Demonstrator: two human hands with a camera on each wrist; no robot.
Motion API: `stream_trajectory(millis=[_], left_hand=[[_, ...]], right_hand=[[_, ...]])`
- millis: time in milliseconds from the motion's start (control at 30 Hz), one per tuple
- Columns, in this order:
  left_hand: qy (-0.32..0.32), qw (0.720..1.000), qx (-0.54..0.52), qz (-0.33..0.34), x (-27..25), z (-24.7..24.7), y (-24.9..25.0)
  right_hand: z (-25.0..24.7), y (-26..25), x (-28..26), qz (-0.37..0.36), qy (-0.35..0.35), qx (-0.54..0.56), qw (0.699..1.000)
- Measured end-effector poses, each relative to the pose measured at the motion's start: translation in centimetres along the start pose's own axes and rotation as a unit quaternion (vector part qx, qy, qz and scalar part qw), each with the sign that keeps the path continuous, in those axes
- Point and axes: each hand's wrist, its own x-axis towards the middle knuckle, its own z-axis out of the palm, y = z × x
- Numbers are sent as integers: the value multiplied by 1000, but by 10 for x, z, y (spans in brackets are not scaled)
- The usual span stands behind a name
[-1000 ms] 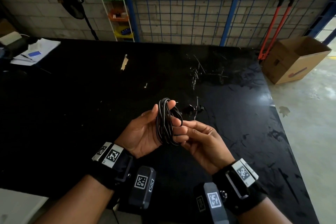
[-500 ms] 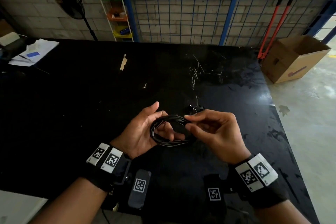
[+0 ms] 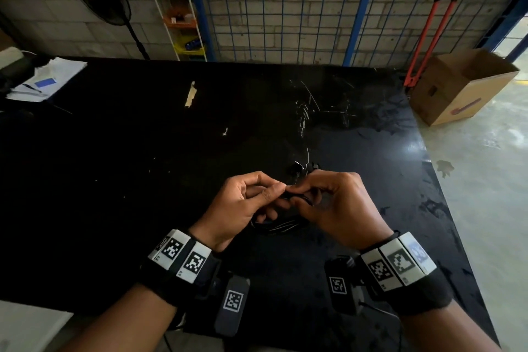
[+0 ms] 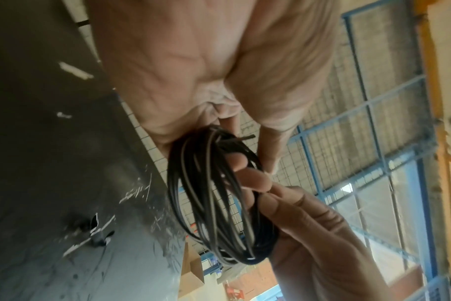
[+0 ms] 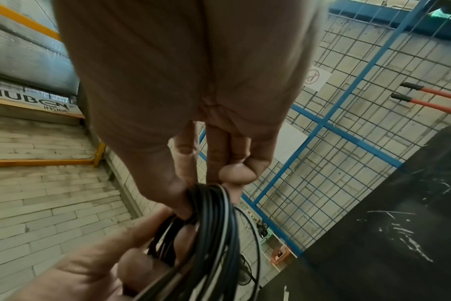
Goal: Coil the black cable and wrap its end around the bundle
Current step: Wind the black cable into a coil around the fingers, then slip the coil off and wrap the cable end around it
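The black cable (image 3: 274, 227) is a small bundle of several loops held over the black table (image 3: 143, 180), mostly hidden under my hands in the head view. My left hand (image 3: 271, 194) and right hand (image 3: 303, 194) meet fingertip to fingertip above it, both palm down. In the left wrist view the coil (image 4: 211, 193) hangs from my left fingers, with a short free cable end (image 4: 247, 138) sticking out at its top. My right fingers (image 4: 309, 224) grip the coil's other side. The right wrist view shows my right thumb and fingers pinching the loops (image 5: 214, 234).
A small dark object (image 3: 303, 167) lies on the table just beyond my hands. Papers (image 3: 43, 80) sit at the far left corner. A cardboard box (image 3: 463, 83) and red-handled cutters (image 3: 428, 28) stand on the floor past the table's right edge.
The coil stood upright in my open left palm; it has since tipped flat. Both hands have turned palm down and closed over it, fingertips meeting on top.
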Motion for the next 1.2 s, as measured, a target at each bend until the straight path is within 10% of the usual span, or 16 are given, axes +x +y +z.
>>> stream_trajectory(millis=[233, 567, 1033, 1200], left_hand=[[31, 997, -63, -9, 6, -2, -9], [35, 994, -84, -59, 16, -3, -20], [70, 978, -152, -122, 45, -15, -48], [128, 971, -164, -121, 59, -27, -62]], right_hand=[[24, 15, -13, 46, 61, 152, 986], [49, 32, -17, 148, 141, 406, 891], [54, 87, 0, 261, 84, 397, 876], [70, 195, 35, 413, 103, 65, 903]])
